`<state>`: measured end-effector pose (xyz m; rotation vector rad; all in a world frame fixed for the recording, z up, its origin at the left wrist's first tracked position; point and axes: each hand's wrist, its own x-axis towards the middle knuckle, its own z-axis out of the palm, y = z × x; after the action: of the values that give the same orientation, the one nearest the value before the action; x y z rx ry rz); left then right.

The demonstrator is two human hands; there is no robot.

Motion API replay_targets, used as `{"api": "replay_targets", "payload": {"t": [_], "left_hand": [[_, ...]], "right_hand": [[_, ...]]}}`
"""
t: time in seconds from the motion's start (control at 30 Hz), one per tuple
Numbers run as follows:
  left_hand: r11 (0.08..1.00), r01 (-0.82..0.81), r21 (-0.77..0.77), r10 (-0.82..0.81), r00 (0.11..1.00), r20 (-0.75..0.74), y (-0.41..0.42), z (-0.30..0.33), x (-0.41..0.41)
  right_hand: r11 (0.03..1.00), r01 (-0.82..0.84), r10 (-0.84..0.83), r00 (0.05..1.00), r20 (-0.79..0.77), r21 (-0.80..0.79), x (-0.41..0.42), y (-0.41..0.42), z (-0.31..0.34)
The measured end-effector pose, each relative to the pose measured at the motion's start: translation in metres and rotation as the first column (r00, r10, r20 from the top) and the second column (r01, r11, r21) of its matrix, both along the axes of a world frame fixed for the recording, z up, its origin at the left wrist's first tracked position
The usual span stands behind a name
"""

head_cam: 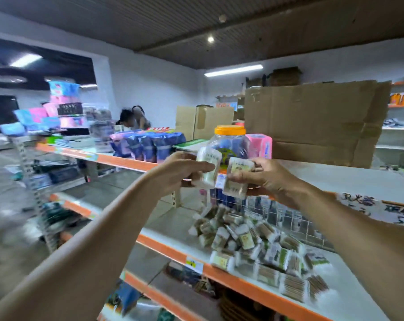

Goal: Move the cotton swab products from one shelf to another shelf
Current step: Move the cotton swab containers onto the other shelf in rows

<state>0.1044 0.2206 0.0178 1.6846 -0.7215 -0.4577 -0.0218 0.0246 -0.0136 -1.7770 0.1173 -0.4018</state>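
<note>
**Two packs of cotton swabs held up between shelves**

Two bare forearms reach forward from the bottom of the frame toward orange-edged shop shelving. The left hand (184, 171) grips a clear pack of cotton swabs (209, 166), fingers curled round it with the thumb across its front. The right hand (263, 179) clamps a second swab pack (237, 179) the same way. The two packs sit side by side, almost touching, raised in front of the upper shelf (349, 181) and level with its orange front edge.

Below the hands, the middle shelf (173, 243) carries a loose heap of cotton swab packs (256, 244), some lying flat and some tipped on one another, spreading from the centre of the board toward the right. A yellow price tag (194, 264) is fixed to that shelf's front rail, just left of the heap.

Just behind the held packs, a clear plastic jar with an orange lid (230, 141) stands on the upper shelf, with a pink packet (261, 144) beside it on the right. A large flattened cardboard sheet (317, 123) stands upright behind them. Further left along the same shelf lie blue and purple wrapped packs (147, 144), and beyond them a stack of pink and blue parcels (62, 105). A person (136, 119) bends over goods at the far end of the room. The scene is blurred throughout.
</note>
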Motion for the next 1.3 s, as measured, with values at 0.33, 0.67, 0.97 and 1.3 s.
{"api": "replay_targets", "payload": {"t": [0.33,0.67,0.97,1.3], "left_hand": [[0.960,-0.281,0.000,0.280,0.956,-0.092,0.147,-0.051,0.032],[0.896,-0.443,0.036,0.442,0.881,-0.169,0.238,-0.090,0.030],[0.805,-0.591,0.050,0.589,0.789,-0.176,0.302,-0.104,0.044],[0.716,-0.693,0.080,0.698,0.711,-0.091,0.396,-0.116,0.131]], "right_hand": [[0.950,-0.304,0.302,0.952,-0.042,-0.069,0.087,0.114,-0.032],[0.880,-0.400,0.449,0.878,-0.169,0.256,0.141,0.207,-0.078],[0.793,-0.516,0.588,0.787,-0.188,0.323,0.190,0.282,-0.095],[0.832,-0.525,0.553,0.814,-0.180,0.182,0.287,0.377,-0.093]]}}
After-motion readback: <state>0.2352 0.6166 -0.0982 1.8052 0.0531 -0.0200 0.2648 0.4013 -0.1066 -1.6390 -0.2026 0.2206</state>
